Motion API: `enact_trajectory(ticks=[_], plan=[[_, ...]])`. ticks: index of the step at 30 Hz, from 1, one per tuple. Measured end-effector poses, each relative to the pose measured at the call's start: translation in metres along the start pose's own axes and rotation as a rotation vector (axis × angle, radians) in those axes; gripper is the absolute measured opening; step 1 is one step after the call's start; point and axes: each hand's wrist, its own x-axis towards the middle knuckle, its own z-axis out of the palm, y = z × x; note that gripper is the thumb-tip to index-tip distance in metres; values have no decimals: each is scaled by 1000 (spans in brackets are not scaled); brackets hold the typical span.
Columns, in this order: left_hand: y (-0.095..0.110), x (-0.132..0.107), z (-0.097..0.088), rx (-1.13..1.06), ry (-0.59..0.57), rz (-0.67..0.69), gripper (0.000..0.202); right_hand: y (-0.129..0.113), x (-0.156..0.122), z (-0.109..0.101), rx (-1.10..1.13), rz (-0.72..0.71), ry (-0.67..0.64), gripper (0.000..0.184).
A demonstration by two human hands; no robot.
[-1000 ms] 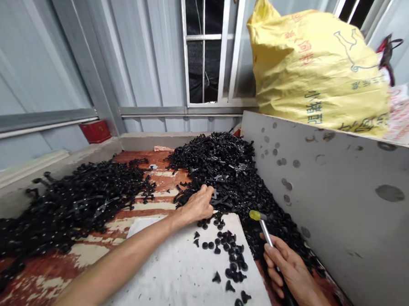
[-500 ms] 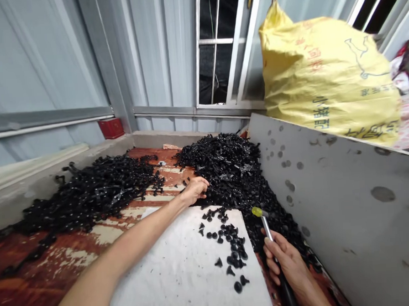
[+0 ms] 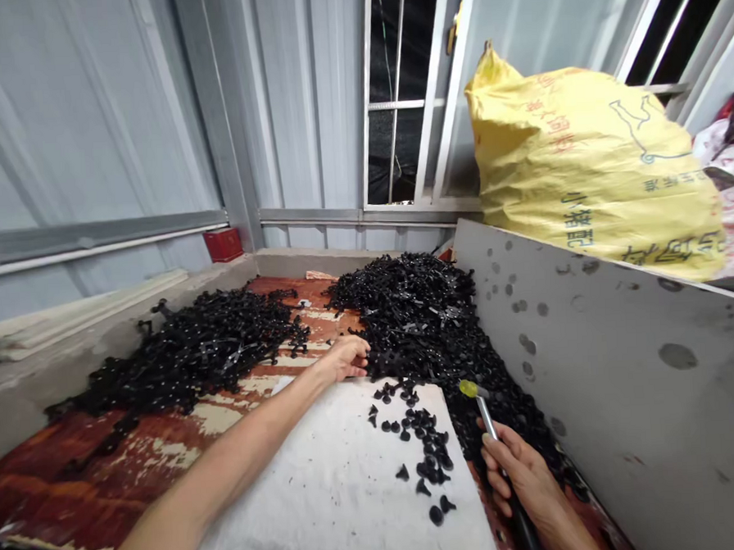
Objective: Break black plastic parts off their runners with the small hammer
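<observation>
My right hand (image 3: 522, 472) is wrapped round the dark grip of a small hammer (image 3: 486, 416), which has a metal shaft and a yellow-tipped head pointing up and away from me. My left hand (image 3: 347, 358) reaches to the near left edge of a large heap of black plastic parts (image 3: 415, 313). Its fingers are bent together there; what they pinch, if anything, is too small to make out. Several loose black mushroom-shaped pieces (image 3: 434, 452) lie scattered on a white cloth (image 3: 329, 482) between my hands.
A second heap of black parts (image 3: 204, 341) spreads over the worn red-brown board (image 3: 143, 463) on the left. Along the right side runs a grey panel (image 3: 597, 337), with a full yellow sack (image 3: 588, 165) behind it. At the back stand a metal wall and a window (image 3: 395, 105).
The view has tilted slightly, so the scene sits lower and to the right. My left hand has drawn back slightly from the heap. My right hand still holds the hammer.
</observation>
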Motion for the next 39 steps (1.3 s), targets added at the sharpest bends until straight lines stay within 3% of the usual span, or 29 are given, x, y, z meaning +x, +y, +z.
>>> enact_trajectory(ticks=[2,9,14,19,23,28,30,33,35,39], plan=[[-3,-1,-5,226,17,96,4,0,1,0,-5,7,3,62],[-12,-13,0,753,-83,452,34,1,0,-2,-25,27,17,63],[-16,-19,5,1159,-108,635,16,-1,0,-3,-41,33,16,68],[-18,-5,5,1156,-135,570,18,0,0,-6,-46,50,11,71],[-22,0,3,1167,-193,616,15,1,1,-8,-37,56,-5,69],[-22,-18,15,1203,85,764,22,1,4,-9,-8,36,-33,62],[-23,-32,30,1160,9,901,26,2,5,-9,9,28,-44,58],[-29,-54,51,1095,-242,1051,29,2,6,-11,37,21,-51,54],[-33,-63,61,1093,-339,1084,29,2,5,-12,58,13,-52,52],[-34,-59,75,1042,-399,1059,27,-3,4,-18,120,-29,-41,51]])
